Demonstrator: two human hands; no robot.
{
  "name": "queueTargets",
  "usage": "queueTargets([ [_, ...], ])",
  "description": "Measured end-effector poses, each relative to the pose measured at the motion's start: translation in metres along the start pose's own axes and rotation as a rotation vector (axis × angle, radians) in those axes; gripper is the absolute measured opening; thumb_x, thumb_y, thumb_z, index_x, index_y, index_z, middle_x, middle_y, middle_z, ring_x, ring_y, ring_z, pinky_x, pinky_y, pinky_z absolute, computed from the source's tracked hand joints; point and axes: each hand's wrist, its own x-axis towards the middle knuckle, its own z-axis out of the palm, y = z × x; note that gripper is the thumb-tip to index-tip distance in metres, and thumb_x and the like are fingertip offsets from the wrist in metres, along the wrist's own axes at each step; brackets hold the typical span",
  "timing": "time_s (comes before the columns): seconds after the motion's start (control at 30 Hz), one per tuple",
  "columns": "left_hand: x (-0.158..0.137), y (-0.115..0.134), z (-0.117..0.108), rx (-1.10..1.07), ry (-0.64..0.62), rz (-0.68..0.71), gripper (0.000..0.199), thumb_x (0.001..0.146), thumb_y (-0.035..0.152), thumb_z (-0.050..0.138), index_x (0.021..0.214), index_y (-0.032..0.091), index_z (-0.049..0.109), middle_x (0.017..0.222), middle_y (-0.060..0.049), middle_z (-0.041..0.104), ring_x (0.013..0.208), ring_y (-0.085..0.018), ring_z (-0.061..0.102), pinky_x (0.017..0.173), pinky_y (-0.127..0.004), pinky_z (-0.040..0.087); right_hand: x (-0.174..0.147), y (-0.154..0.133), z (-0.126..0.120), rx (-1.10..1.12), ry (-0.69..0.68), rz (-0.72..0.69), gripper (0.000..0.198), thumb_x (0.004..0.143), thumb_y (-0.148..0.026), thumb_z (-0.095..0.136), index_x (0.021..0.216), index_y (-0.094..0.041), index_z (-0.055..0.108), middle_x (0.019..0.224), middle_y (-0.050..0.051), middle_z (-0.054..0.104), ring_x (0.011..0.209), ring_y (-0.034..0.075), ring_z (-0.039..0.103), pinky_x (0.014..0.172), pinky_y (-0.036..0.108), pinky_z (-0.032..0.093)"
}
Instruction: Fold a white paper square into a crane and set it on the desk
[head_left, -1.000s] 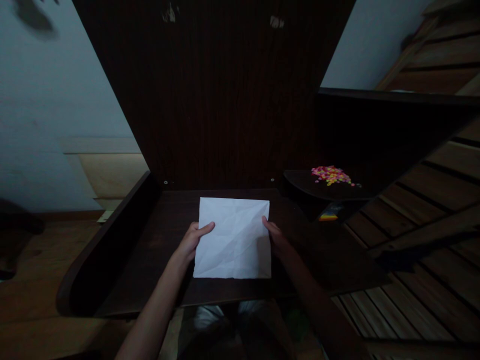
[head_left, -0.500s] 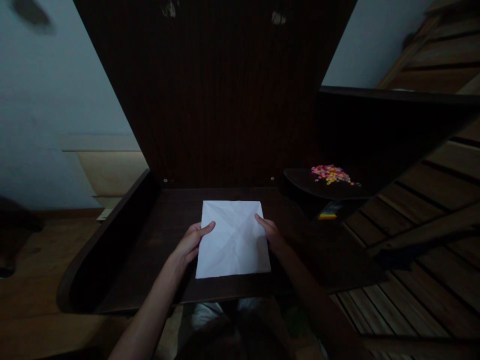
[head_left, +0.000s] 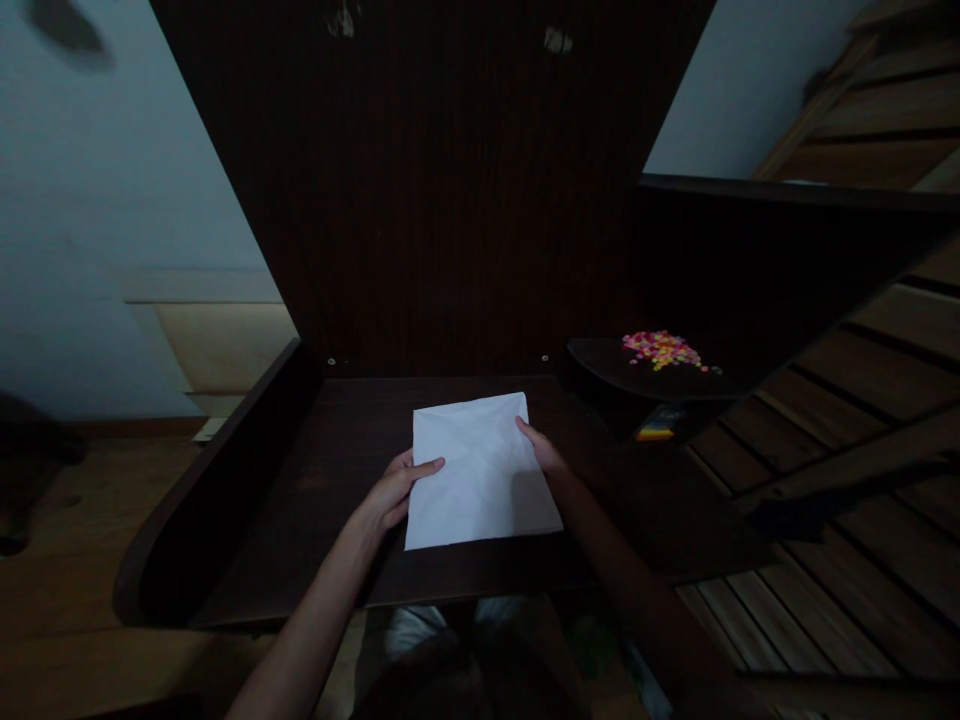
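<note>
Between my hands is a square sheet of white paper (head_left: 480, 475) with faint crease lines crossing it, held above the dark desk. My left hand (head_left: 401, 487) grips its left edge, thumb on top and fingers underneath. On the upper right edge, my right hand (head_left: 544, 450) pinches the paper with its thumb over the face; its other fingers are hidden beneath. The paper is tilted slightly, its right top corner higher than the left.
The dark wooden desk (head_left: 300, 520) has a raised side at left and a tall back panel (head_left: 450, 200). At right, a small shelf (head_left: 600, 360) bears a heap of colourful small pieces (head_left: 664, 350). A yellow-edged item (head_left: 655, 433) sits below it. Wooden slats stand farther right.
The paper has shifted slightly right and turned a little anticlockwise. Both hands have moved with it, still gripping its sides.
</note>
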Motion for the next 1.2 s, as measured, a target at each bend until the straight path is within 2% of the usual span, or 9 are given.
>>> queueTargets([
  [0.13,0.002,0.003,-0.004,0.015,0.000,0.070,0.049,0.052,0.019,0.088,0.095,0.012,0.065,0.087,-0.009,0.073,0.068,-0.018,0.069,0.066,-0.026,0.055,-0.008,-0.002,0.004,0.079,0.010,0.116,0.031,0.087,-0.040,0.057,0.095,-0.012,0.067,0.074,0.009,0.074,0.070,0.023,0.071,0.071,0.035,0.056],
  [0.3,0.005,0.009,-0.010,0.120,0.116,0.198,0.051,0.049,0.025,0.088,0.092,0.011,0.067,0.085,-0.010,0.073,0.070,-0.020,0.068,0.068,-0.030,0.054,-0.013,-0.004,0.010,0.008,0.076,0.050,0.024,0.089,-0.032,0.052,0.092,-0.014,0.067,0.086,0.010,0.075,0.076,0.020,0.071,0.080,0.034,0.054],
  [0.4,0.001,0.022,-0.009,0.307,0.285,0.417,0.046,0.056,0.036,0.083,0.090,0.010,0.069,0.082,-0.009,0.073,0.069,-0.021,0.067,0.064,-0.031,0.052,-0.009,-0.003,0.005,0.006,0.102,-0.011,0.023,0.089,-0.028,0.048,0.095,-0.018,0.068,0.103,0.009,0.073,0.092,0.019,0.069,0.092,0.035,0.049],
  [0.53,-0.019,0.044,0.005,0.824,0.514,0.808,0.028,0.076,0.037,0.064,0.082,0.011,0.073,0.076,-0.005,0.072,0.074,-0.023,0.067,0.068,-0.031,0.053,-0.002,-0.005,-0.008,0.045,0.167,-0.092,0.029,0.088,-0.030,0.042,0.090,-0.020,0.069,0.117,0.008,0.068,0.113,0.019,0.061,0.104,0.037,0.040],
  [0.67,-0.027,0.040,0.018,1.251,0.290,1.122,0.038,0.080,0.013,0.049,0.111,0.019,0.069,0.109,-0.004,0.071,0.102,-0.022,0.066,0.093,-0.035,0.051,0.001,-0.010,-0.019,0.061,0.215,-0.139,0.031,0.086,-0.032,0.041,0.086,-0.021,0.070,0.119,0.008,0.067,0.117,0.021,0.058,0.104,0.037,0.040],
  [0.77,-0.016,0.015,0.020,1.559,0.131,1.013,0.055,0.077,-0.001,0.043,0.124,0.020,0.060,0.126,-0.006,0.062,0.115,-0.021,0.060,0.097,-0.035,0.050,0.000,-0.011,-0.026,0.033,0.279,-0.174,0.030,0.084,-0.034,0.043,0.086,-0.021,0.070,0.119,0.007,0.067,0.117,0.021,0.058,0.104,0.039,0.040],
  [0.93,0.002,-0.031,0.017,1.977,0.008,0.622,0.037,0.084,0.001,0.043,0.111,0.016,0.062,0.118,-0.012,0.064,0.106,-0.025,0.063,0.079,-0.035,0.056,0.000,-0.005,-0.027,-0.216,0.370,-0.345,0.026,0.076,-0.035,0.051,0.084,-0.021,0.072,0.114,0.007,0.069,0.119,0.024,0.055,0.106,0.044,0.036],
  [1.07,0.004,-0.049,0.011,2.067,0.002,0.665,0.039,0.087,0.004,0.043,0.122,0.013,0.055,0.125,-0.015,0.060,0.119,-0.027,0.054,0.088,-0.036,0.052,0.004,0.004,-0.012,-0.553,0.282,-0.531,0.024,0.074,-0.034,0.057,0.084,-0.020,0.073,0.115,0.009,0.068,0.117,0.025,0.057,0.106,0.042,0.036],
  [1.2,0.008,-0.062,0.002,2.140,0.016,0.747,0.043,0.088,0.005,0.038,0.129,0.009,0.050,0.131,-0.018,0.056,0.125,-0.028,0.050,0.096,-0.038,0.047,0.013,0.015,0.019,-0.953,0.144,-0.657,0.029,0.081,-0.031,0.054,0.101,-0.020,0.072,0.129,0.009,0.060,0.125,0.025,0.050,0.109,0.042,0.034],
])
